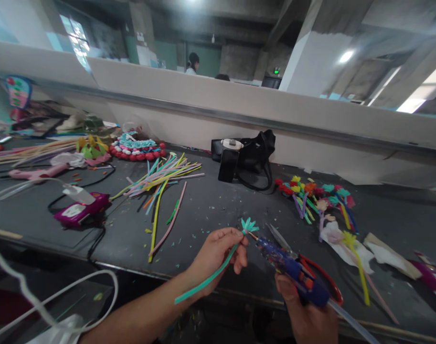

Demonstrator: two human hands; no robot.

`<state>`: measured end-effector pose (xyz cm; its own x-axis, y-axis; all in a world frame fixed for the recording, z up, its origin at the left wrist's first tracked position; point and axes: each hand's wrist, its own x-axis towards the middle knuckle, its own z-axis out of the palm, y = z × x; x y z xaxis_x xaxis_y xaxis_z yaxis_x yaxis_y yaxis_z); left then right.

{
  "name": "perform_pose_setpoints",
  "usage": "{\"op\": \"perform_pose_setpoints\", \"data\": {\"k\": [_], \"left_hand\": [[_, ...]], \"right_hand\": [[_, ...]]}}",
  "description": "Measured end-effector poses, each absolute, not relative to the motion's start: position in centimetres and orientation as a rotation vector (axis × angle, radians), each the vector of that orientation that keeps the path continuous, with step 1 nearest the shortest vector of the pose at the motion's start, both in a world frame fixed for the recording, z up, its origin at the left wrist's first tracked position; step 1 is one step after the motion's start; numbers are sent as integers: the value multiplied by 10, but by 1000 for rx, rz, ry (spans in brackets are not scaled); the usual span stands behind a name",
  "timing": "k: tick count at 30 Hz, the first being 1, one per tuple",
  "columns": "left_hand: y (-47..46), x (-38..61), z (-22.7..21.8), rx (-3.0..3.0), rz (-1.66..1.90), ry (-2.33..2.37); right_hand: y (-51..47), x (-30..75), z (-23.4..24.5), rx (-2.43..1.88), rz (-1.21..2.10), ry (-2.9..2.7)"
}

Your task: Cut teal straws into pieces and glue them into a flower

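My left hand (218,253) pinches a teal foam stem (207,279) topped by a small teal fringed flower (249,224). My right hand (309,317) grips a blue glue gun (292,272), and the gun's nozzle touches the base of the flower. Red-handled scissors (311,267) lie on the dark table (210,205) just behind the gun.
Loose foam strips (164,179) are scattered at the table's centre left. A purple glue gun (79,210) with a cable lies at the left. A black bag (249,155) sits at the back. Finished foam flowers (318,198) lie at the right, and a red-and-blue wreath (135,145) at the back left.
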<state>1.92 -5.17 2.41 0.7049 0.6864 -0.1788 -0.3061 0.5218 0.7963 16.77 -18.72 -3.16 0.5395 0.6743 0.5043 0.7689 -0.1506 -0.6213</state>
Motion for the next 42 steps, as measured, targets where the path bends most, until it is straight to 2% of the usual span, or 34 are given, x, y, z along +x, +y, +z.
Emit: {"op": "perform_pose_setpoints", "data": {"k": [9,17,24,29,33,35,38,42], "left_hand": [[-43,18,19,721,657,490],[-31,11,23,742,780,490],[-16,3,23,711,861,477],[-13,0,26,717,877,459],[-15,2,26,739,863,471],[-17,4,24,752,843,478],[-20,6,22,767,822,484],[-22,7,22,779,791,485]], "right_hand": [[-178,163,-7,-1593,-221,-1448],[-167,215,-19,-1907,-566,-1686],[-138,281,-55,-2161,-391,-1794],[-136,294,-56,-2200,-294,-1801],[-143,271,-40,-2177,-435,-1686],[-141,245,-30,-2003,-507,-1658],[-129,201,-21,-1735,-325,-1868],[-107,166,-18,-1740,-130,-2147]]}}
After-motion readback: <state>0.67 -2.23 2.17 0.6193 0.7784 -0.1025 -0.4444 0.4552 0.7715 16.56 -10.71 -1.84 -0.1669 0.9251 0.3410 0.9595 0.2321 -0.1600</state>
